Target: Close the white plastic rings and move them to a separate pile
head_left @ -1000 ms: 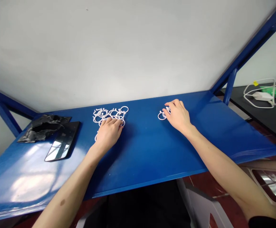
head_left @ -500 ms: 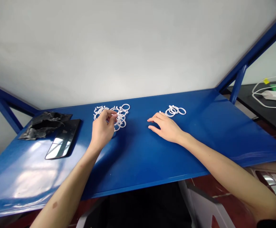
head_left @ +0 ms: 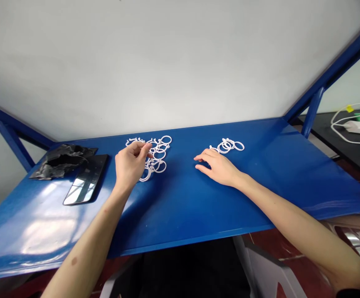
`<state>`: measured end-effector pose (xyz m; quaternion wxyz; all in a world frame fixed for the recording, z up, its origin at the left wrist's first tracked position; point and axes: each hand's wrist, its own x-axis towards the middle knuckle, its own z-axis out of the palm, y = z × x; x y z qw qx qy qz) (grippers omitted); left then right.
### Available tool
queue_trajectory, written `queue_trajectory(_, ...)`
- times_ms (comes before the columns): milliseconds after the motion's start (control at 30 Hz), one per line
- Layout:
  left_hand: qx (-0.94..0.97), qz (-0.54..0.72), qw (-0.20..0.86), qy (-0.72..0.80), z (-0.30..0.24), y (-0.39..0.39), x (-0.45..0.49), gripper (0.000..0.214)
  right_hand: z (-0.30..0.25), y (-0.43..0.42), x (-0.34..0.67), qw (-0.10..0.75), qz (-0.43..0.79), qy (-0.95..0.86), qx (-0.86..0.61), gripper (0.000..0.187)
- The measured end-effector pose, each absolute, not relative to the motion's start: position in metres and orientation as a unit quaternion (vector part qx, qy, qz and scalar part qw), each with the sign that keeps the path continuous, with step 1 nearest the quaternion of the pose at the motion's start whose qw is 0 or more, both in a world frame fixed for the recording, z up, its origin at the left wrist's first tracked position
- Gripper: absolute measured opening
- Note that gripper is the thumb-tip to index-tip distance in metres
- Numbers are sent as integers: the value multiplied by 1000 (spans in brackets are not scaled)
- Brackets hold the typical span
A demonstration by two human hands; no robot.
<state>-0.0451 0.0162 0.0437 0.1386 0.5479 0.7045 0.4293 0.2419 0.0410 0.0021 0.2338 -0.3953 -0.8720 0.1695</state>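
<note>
My left hand (head_left: pixel 130 163) is over the left edge of a pile of thin white plastic rings (head_left: pixel 159 154), its thumb and fingers drawn together in a pinch. Whatever lies between those fingertips is hidden by the hand and the rings behind it. Several of the rings are unclosed hoops with small knobs at their ends. To the right, my right hand (head_left: pixel 217 167) hovers or rests low over the table, palm down, fingers loosely bent and thumb apart. Just beyond its knuckles lies a smaller group of white rings (head_left: pixel 226 145), partly covered by the hand.
A blue table (head_left: pixel 180 207) spans the view against a pale wall. On its left lie a dark smartphone (head_left: pixel 85 182) and a crumpled black plastic bag (head_left: pixel 58 161). Blue frame bars (head_left: pixel 313 111) rise at both sides. At far right, a white charger with cable (head_left: pixel 358 126) sits on a black surface.
My left hand has shifted slightly left and back from the pile, uncovering rings near its lower edge. My right hand stays nearly still. The whole view has shifted a little.
</note>
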Motion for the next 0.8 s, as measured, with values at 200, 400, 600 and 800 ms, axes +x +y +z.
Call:
queue_trajectory(200, 745, 379, -44, 547, 30, 0, -23, 19, 10, 34, 236, 283, 272, -830, -397, 24)
queue_trajectory(400, 906, 266, -29, 329, 13, -19, 5, 23, 17, 22, 222, 326, 483, -723, -372, 24)
queue_trajectory(600, 930, 257, -16, 262, 13, -24, 7, 27, 13, 19, 219, 335, 509, -697, -379, 19)
queue_trajectory(800, 884, 359, -88, 285, 12, -24, 9, 13, 10, 21, 221, 401, 447, -701, -384, 15)
